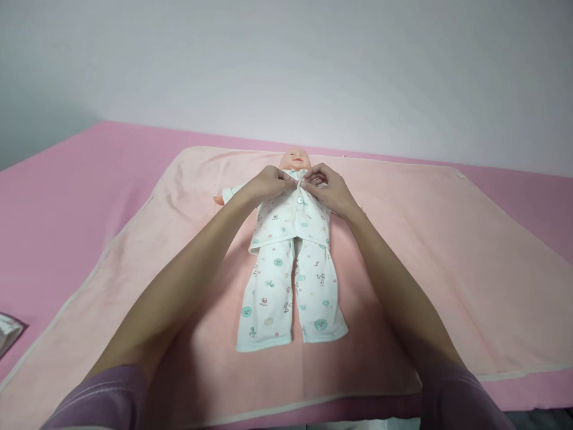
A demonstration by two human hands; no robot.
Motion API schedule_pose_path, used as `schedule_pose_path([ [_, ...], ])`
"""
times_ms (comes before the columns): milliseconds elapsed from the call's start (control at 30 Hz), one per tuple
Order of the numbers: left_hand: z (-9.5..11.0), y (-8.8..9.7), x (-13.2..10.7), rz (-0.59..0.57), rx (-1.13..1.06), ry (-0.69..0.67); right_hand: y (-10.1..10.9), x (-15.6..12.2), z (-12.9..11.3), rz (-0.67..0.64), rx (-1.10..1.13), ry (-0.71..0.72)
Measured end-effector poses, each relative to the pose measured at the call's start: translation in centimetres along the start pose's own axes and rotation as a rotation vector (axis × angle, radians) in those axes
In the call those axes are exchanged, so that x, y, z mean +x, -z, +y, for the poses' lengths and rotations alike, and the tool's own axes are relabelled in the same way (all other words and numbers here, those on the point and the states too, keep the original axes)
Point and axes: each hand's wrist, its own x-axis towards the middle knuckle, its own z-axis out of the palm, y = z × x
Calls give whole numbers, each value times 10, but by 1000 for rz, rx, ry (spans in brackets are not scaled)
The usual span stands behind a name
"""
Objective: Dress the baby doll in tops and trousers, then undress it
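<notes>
A baby doll [295,159] lies on its back on a peach blanket [425,239], head away from me. It wears a white printed top [290,218] and matching trousers [289,286]. My left hand [268,182] pinches the left edge of the top's front near the collar. My right hand [326,186] pinches the right edge at the same height. Both hands meet at the doll's chest, fingers closed on the fabric by a small button [299,200]. One doll hand [218,200] sticks out from a sleeve on the left.
The blanket lies on a pink bed surface [58,197] against a plain white wall [286,65]. A small pale object [8,332] lies at the left edge of the bed. Purple sleeves cover my upper arms.
</notes>
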Motion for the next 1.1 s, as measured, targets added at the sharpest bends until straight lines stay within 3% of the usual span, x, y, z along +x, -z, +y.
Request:
schedule_pose_path([
  [200, 6, -1, -3, -39, 4, 48, 1, -5, 5, 38, 87, -74],
  [467, 16, -6, -13, -10, -36, 80, -14, -11, -2, 147, -36, -33],
  [600, 18, -8, -14, 0, -1, 32, -20, -12, -4, 178, -62, -33],
  [767, 16, -4, -16, -4, 67, 1, -21, -10, 1, 155, 55, -73],
  [967, 5, 3, -8, -73, 49, -74, -10, -5, 7, 40, 153, -158],
  [1100, 5, 3, -9, -21, 66, -74, -7, -5, 9, 14, 177, -179],
])
